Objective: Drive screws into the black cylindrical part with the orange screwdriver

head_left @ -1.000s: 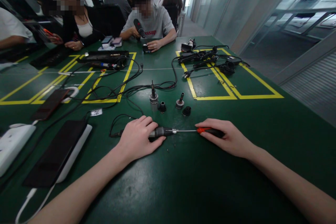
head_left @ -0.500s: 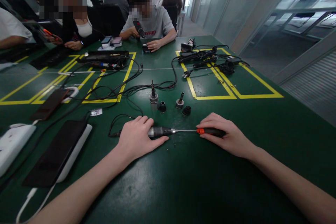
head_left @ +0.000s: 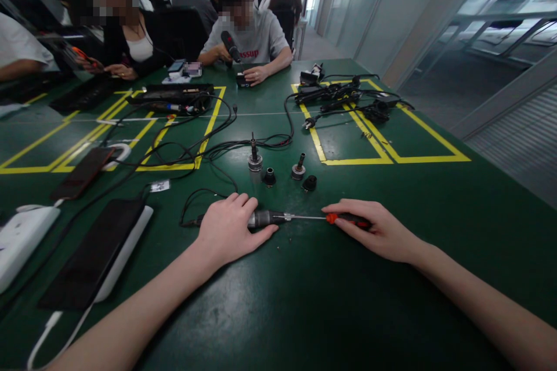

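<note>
My left hand (head_left: 228, 226) is wrapped over a dark cylindrical corded tool (head_left: 263, 219) that lies flat on the green table (head_left: 270, 313). My right hand (head_left: 374, 229) grips a screwdriver (head_left: 331, 218) by its red and black handle. The screwdriver's thin metal shaft points left and meets the tool's metal front end; exactly how they touch is too small to tell. Just beyond the hands stand a metal piece with a thin tip (head_left: 255, 159), a shorter metal piece (head_left: 298, 168) and two black conical caps, one upright (head_left: 269, 177) and one tipped over (head_left: 309, 184).
To the left are a phone on a white power bank (head_left: 93, 255), a smaller phone (head_left: 82, 174) and a white power strip (head_left: 26, 237). Black cables (head_left: 339, 93) lie in a yellow-taped area. Across the table a person (head_left: 261, 35) holds a power tool over a black item.
My right hand's fingers have shifted on the screwdriver handle, which has turned to show more red. My left hand has barely moved. The co-worker at the far left has changed posture.
</note>
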{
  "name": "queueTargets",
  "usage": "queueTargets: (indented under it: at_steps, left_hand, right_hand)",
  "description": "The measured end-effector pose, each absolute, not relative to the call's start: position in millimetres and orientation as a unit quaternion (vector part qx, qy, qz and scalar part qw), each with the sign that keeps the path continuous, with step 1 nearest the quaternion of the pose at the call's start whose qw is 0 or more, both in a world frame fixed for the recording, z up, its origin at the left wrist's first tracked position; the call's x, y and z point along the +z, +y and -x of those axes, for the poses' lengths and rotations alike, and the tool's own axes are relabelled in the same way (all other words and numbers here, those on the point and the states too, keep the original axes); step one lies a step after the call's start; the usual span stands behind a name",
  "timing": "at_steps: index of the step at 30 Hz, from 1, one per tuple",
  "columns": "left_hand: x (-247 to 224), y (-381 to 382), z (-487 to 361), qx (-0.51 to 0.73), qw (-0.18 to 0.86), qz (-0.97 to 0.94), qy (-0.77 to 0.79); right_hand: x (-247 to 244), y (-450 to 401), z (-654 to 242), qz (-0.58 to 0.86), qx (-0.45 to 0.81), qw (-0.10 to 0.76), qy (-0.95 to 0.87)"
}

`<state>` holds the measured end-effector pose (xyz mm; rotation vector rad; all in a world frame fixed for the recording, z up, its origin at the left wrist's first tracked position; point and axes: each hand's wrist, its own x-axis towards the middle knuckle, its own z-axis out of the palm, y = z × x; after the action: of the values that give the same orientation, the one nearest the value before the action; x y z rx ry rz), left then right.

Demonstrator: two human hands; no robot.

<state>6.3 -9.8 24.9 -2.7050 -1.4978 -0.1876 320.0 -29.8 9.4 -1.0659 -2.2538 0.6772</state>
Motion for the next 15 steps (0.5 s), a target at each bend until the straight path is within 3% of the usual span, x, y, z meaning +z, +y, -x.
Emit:
queueTargets:
  at_steps: [7,15]
  left_hand:
    - [26.1,-9.8,-7.2,-0.045,0.019,0.876,-0.48]
    - [24.8,-9.4,-7.4,-0.034,0.014,0.878,-0.477]
  right_hand:
    - [9.6,-27.8,-320.1,0.381,0.25,0.32,-0.831]
    - [3.8,-30.4,-320.6,0.409,0.258,0.269,-0.833]
